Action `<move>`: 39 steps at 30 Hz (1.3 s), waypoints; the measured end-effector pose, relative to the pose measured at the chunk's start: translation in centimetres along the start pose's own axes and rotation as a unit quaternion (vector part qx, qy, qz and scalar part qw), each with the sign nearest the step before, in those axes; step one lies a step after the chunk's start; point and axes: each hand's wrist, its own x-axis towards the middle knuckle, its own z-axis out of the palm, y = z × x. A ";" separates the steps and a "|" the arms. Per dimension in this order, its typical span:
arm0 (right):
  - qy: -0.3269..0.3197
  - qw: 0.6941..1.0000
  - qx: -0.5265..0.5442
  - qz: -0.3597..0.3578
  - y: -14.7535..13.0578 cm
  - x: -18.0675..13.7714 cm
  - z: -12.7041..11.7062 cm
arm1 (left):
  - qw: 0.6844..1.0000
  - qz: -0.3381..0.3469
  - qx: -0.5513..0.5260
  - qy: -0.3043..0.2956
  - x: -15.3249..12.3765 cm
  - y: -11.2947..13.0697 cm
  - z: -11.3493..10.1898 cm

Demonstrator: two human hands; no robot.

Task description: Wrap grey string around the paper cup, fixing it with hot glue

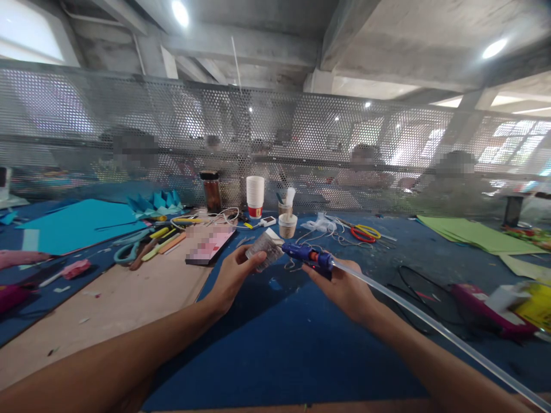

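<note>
My left hand (pixel 232 272) is closed on a small grey, textured piece with a white end (pixel 267 248), its thumb laid across the near side. What exactly the piece is cannot be made out. In my right hand (pixel 350 289) is a blue hot glue gun (pixel 303 252), its nozzle pointing left at the white end of the piece. Whether the nozzle touches it is not clear. A long translucent glue stick (pixel 413 310) runs out of the gun's back, over my right forearm. Just beyond the piece stands a small paper cup (pixel 287 226).
A phone (pixel 210 244) lies left of my hands, near pens and teal-handled scissors (pixel 129 246). Behind stand stacked paper cups (pixel 255 198) and a brown jar (pixel 211 192). Red-and-yellow scissors (pixel 364 232) lie right. A perforated metal screen (pixel 293 137) closes off the back; people sit beyond.
</note>
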 end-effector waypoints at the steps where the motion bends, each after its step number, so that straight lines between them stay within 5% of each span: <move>1: -0.001 1.000 -0.002 0.000 0.0 0.0 0.0 | 1.000 -0.001 -0.002 -0.001 0.0 0.0 0.0; 39: -0.010 0.999 -0.034 0.000 0.4 0.0 0.3 | 0.996 -0.015 -0.085 -0.025 -0.2 0.6 0.1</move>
